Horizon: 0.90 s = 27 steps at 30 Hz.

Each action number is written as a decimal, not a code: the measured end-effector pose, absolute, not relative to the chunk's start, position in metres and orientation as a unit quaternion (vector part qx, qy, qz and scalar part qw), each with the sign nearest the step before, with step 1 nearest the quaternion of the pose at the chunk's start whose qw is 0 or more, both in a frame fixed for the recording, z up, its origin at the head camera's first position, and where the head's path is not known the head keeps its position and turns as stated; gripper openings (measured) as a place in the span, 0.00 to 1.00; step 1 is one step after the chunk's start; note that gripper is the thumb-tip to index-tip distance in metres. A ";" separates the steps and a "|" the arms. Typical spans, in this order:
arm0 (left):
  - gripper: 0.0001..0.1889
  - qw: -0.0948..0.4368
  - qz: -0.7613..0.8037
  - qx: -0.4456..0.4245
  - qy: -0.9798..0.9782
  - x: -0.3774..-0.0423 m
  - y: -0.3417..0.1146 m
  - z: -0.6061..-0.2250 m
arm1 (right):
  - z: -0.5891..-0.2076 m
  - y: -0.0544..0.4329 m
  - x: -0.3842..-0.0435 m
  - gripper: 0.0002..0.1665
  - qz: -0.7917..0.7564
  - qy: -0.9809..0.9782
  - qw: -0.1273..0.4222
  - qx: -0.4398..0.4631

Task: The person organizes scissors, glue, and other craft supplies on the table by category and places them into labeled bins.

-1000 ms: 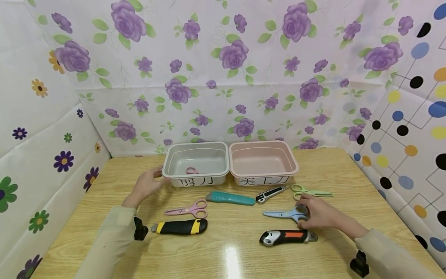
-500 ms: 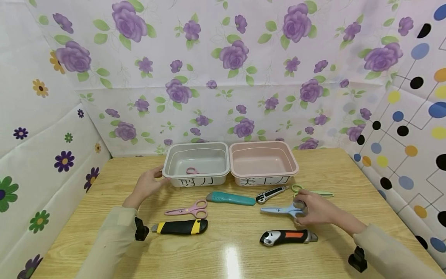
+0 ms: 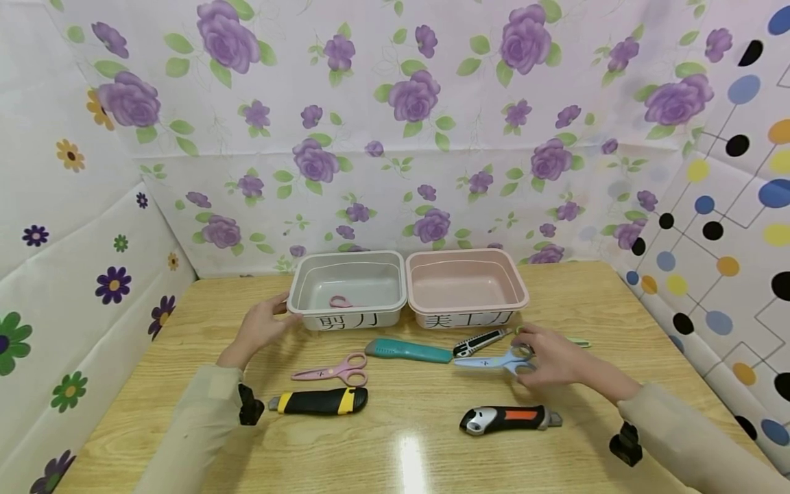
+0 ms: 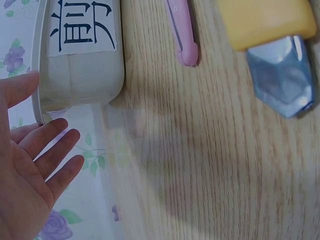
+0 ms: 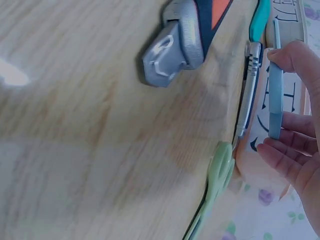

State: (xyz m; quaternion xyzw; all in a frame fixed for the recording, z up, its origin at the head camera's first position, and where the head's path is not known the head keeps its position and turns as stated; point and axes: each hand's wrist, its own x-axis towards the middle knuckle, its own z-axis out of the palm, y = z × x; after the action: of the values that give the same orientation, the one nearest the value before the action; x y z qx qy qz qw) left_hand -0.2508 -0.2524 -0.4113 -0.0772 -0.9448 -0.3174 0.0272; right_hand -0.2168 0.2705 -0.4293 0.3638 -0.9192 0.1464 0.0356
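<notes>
My right hand (image 3: 552,357) pinches light blue scissors (image 3: 484,361) by the finger loops, blades pointing left. In the right wrist view, the blue scissors (image 5: 275,95) show edge-on between thumb and fingers. Green scissors (image 3: 579,342) lie mostly hidden behind that hand. My left hand (image 3: 262,331) rests at the left front corner of a grey bin (image 3: 347,320), thumb at its rim. Its other fingers extend fairly straight in the left wrist view, past the bin wall (image 4: 82,77). Inside the bin lies a pink scissors handle (image 3: 340,302).
A pink bin (image 3: 467,317) stands right beside the grey one. In front lie a teal cutter (image 3: 409,350), a black-and-white cutter (image 3: 481,342), pink scissors (image 3: 333,371), a yellow-and-black cutter (image 3: 319,402) and a black-and-orange cutter (image 3: 511,419). Patterned cloth walls enclose the table.
My right hand has lifted the blue scissors and carried them a little left and toward the bins, now covering more of the green scissors. The left hand has stayed at the grey bin.
</notes>
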 end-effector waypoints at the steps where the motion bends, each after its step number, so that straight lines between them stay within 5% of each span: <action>1: 0.36 0.027 -0.319 -0.077 -0.944 -0.251 -0.252 -0.411 | -0.429 0.269 -0.218 0.29 0.142 -0.921 0.035 0.362; 27: 0.36 0.033 -0.326 -0.080 -0.941 -0.250 -0.252 -0.412 | -0.401 0.228 -0.231 0.26 0.129 -0.897 0.041 0.421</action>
State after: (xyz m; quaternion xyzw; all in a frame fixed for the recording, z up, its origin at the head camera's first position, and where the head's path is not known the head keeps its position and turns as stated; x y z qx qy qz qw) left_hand -0.2503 -0.2524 -0.4119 -0.0800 -0.9413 -0.3264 0.0326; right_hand -0.2311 0.2278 -0.4013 0.4206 -0.8971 0.1286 0.0413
